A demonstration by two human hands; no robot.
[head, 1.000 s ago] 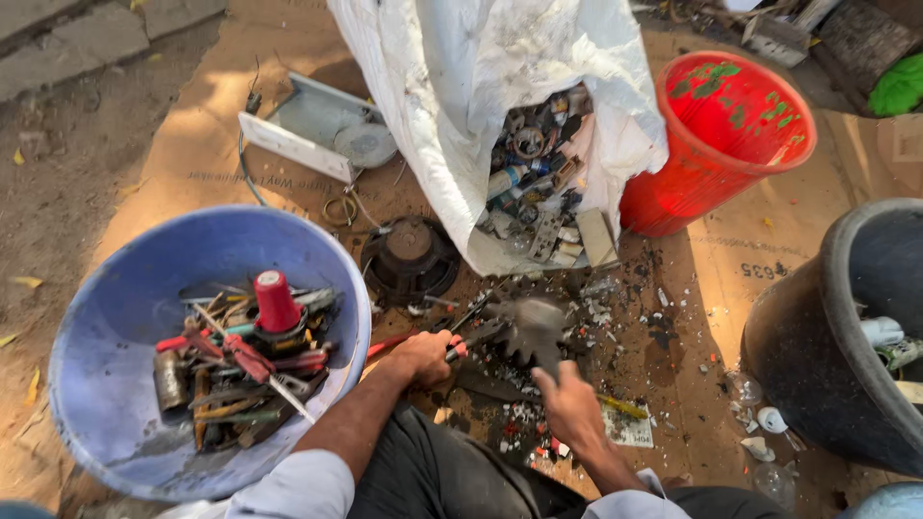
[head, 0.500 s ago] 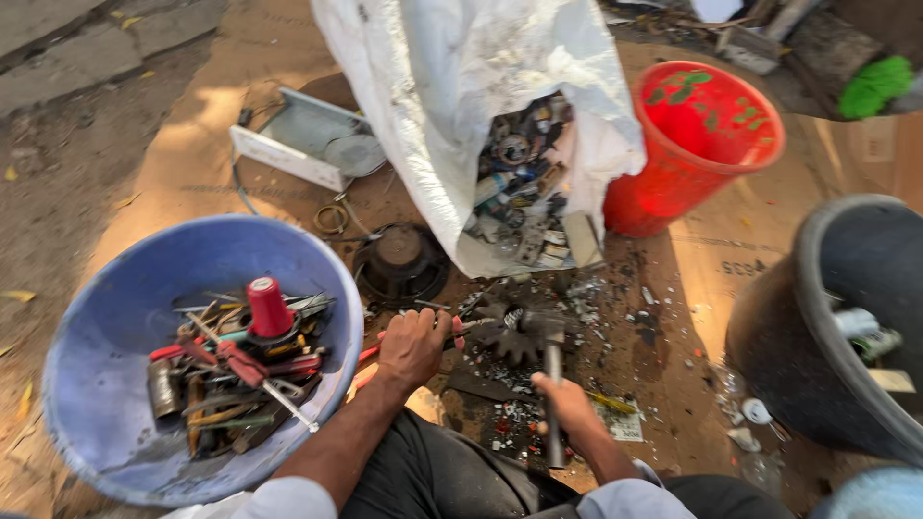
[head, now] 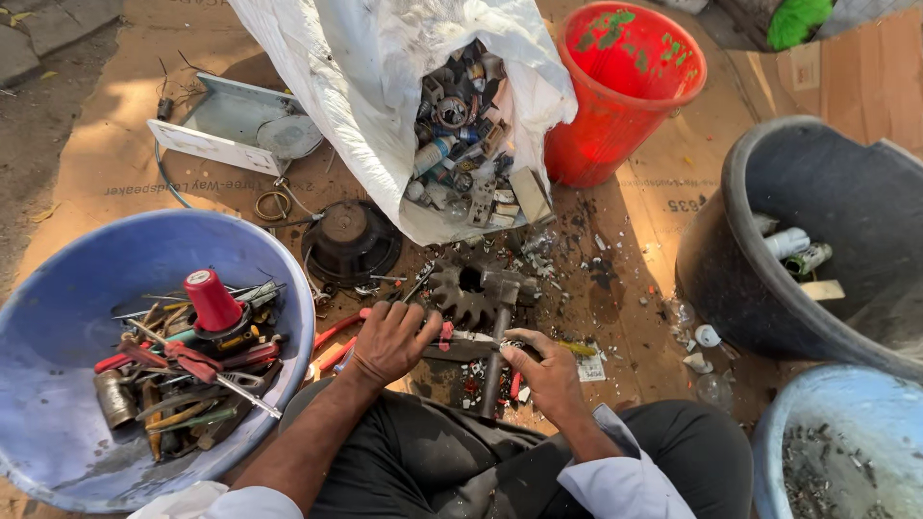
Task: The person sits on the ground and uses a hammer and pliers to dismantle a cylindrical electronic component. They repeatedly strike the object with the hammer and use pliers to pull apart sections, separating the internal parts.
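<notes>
while the left hand (head: 389, 338) hides what it presses, perhaps a small part, the right hand (head: 546, 373) grips a hammer (head: 495, 327), head resting on the toothed gear (head: 460, 293) just beyond both hands.

Blue tub (head: 58, 288) w/ tools left; red bucket (head: 625, 96), white sack (head: 365, 86) top; black tub (head: 817, 192) right.

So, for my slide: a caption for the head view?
Hammer in right hand, left hand beside gear.
</notes>
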